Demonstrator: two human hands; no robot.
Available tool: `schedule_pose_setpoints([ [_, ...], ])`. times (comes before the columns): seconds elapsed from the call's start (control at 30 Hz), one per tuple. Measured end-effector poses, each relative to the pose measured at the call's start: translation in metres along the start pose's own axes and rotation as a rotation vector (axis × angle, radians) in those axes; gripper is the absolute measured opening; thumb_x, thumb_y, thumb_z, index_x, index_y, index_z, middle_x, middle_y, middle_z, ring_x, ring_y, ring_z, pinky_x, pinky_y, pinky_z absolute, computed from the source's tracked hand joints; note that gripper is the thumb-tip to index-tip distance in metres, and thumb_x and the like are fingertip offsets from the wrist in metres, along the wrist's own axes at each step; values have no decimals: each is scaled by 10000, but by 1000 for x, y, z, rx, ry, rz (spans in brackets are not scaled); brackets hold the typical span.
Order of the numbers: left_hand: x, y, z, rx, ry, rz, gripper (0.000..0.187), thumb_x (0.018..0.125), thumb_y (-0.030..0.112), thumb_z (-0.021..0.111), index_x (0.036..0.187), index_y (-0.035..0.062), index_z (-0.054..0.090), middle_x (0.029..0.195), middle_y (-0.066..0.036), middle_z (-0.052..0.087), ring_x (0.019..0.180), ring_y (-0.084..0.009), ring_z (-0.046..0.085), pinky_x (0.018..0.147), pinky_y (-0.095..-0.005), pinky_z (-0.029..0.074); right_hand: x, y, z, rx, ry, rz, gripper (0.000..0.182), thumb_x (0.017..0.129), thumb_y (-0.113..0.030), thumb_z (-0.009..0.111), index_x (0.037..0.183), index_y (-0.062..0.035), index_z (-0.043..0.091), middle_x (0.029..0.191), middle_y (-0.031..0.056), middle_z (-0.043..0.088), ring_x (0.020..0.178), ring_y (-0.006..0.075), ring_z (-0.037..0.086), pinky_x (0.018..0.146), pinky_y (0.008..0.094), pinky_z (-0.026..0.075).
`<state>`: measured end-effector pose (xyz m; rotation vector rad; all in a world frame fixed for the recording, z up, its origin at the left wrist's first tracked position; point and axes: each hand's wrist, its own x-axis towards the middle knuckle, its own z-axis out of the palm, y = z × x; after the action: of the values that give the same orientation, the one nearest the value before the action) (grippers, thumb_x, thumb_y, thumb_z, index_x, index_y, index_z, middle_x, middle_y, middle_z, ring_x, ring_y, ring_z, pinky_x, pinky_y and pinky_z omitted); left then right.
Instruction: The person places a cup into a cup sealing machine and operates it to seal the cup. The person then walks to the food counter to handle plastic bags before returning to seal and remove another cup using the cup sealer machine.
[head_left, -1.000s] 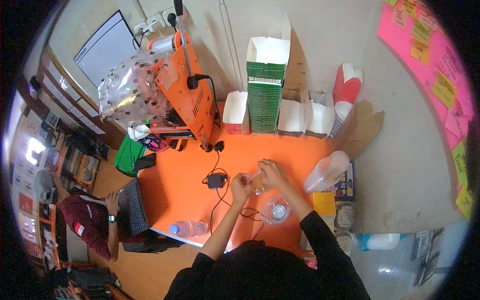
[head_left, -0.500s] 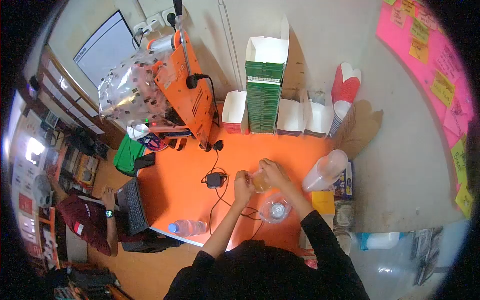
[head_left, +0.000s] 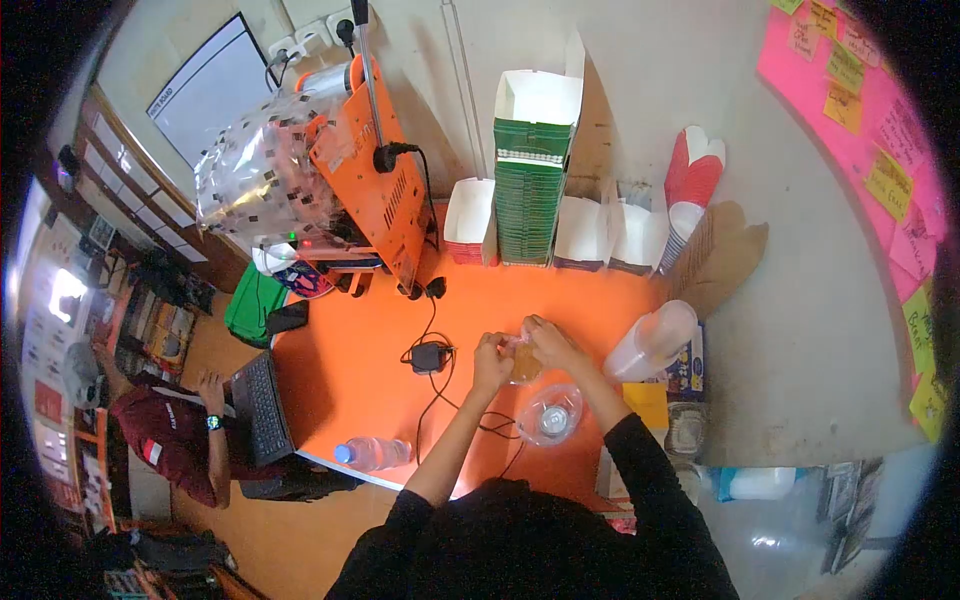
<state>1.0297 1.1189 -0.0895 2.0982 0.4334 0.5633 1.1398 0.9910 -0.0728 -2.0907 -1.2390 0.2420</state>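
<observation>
Both hands meet over the middle of the glossy orange table (head_left: pixel 340 370), a little toward its right edge. The left hand (head_left: pixel 492 358) and the right hand (head_left: pixel 548 342) close their fingers around a small clear plastic cup (head_left: pixel 524 362) with brownish contents, the fingertips pinching at its top rim from either side; whether a lid or film is between them is too small to tell. Just beside the cup, toward the near edge, a round transparent domed lid (head_left: pixel 551 415) lies on the tabletop, shiny and crinkled with highlights. A thin black cable runs from a small black power adapter (head_left: pixel 429 357) left of the hands toward the near edge. At the near-left corner a clear plastic water bottle (head_left: pixel 372 453) with a blue cap lies on its side. Along the far edge stand a tall stack of green cardboard boxes (head_left: pixel 528 195), white folded paper cartons (head_left: pixel 470 215) and a leaning stack of red-and-white paper cups (head_left: pixel 692 195). An angular orange metal sealing machine (head_left: pixel 375 185) fills the far-left corner. At the right edge a sleeve of translucent plastic cups (head_left: pixel 652 342) lies tilted. Another person's hand (head_left: pixel 210 385) rests at a dark laptop (head_left: pixel 258 408) off the left edge.
</observation>
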Motion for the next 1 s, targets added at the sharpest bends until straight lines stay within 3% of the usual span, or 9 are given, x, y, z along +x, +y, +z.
schedule_pose_setpoints([
  [0.07, 1, 2, -3, -4, -44, -70, 173, 806, 57, 596, 947, 43, 695, 841, -162, 601, 739, -296, 614, 659, -383, 497, 3, 9, 7, 23, 10, 26, 126, 779, -7, 485, 900, 26, 500, 903, 231, 583, 888, 438, 588, 762, 506, 472],
  [0.13, 2, -12, 2, -17, -15, 44, 143, 807, 101, 677, 924, 19, 678, 848, -129, 629, 629, -209, 606, 571, -324, 485, 5, 24, 12, 87, -4, -40, 108, 789, 2, 551, 894, 10, 527, 860, 187, 598, 875, 363, 618, 740, 444, 484],
  [0.17, 2, -13, 2, -18, -14, 43, 143, 807, 101, 677, 924, 19, 678, 848, -129, 629, 629, -209, 606, 571, -324, 485, 6, 27, 12, 87, -4, -41, 108, 789, 2, 551, 894, 10, 527, 860, 187, 598, 875, 363, 618, 740, 444, 484],
  [0.23, 3, -16, 3, 25, -3, 30, 148, 820, 115, 674, 935, 20, 676, 849, -132, 640, 629, -212, 612, 573, -330, 490, 7, 31, 12, 287, -43, 105, 58, 866, -43, 550, 887, 7, 568, 831, 156, 631, 842, 279, 643, 740, 396, 491],
  [0.33, 1, -7, -1, 17, -8, -1, 141, 828, 120, 668, 928, 22, 677, 849, -133, 646, 620, -213, 613, 575, -331, 494, 3, 30, 2, 446, 0, 82, 99, 918, -90, 543, 914, -5, 592, 850, 130, 663, 837, 235, 657, 752, 364, 500],
  [0.47, 2, -15, 6, -10, 10, -7, 137, 822, 106, 655, 932, 30, 686, 858, -135, 657, 614, -215, 615, 574, -326, 494, -1, 15, -7, 402, 67, 139, 116, 886, -122, 575, 856, -15, 607, 822, 126, 676, 804, 258, 667, 733, 379, 517],
  [0.53, 2, -13, 4, -29, -46, -60, 169, 802, 70, 608, 950, 25, 675, 847, -174, 603, 734, -280, 614, 653, -374, 494, -1, 15, -7, 358, 21, 138, 79, 847, -90, 604, 877, -21, 627, 815, 123, 683, 791, 251, 673, 730, 365, 525],
  [0.63, 3, -6, 0, -59, -73, -92, 172, 798, 78, 608, 947, 21, 673, 862, -179, 616, 763, -289, 626, 671, -375, 504, 2, 22, 2, 326, -47, 158, 78, 852, -73, 631, 906, -17, 628, 835, 105, 691, 783, 203, 672, 726, 338, 529],
  [1.0, 7, -24, -3, -61, -105, -96, 253, 780, 136, 622, 1006, 44, 691, 882, -201, 646, 836, -322, 656, 755, -411, 530, 7, 22, 5, 175, -78, 166, 137, 840, -140, 664, 863, -12, 621, 772, 114, 667, 732, 195, 653, 678, 346, 522],
])
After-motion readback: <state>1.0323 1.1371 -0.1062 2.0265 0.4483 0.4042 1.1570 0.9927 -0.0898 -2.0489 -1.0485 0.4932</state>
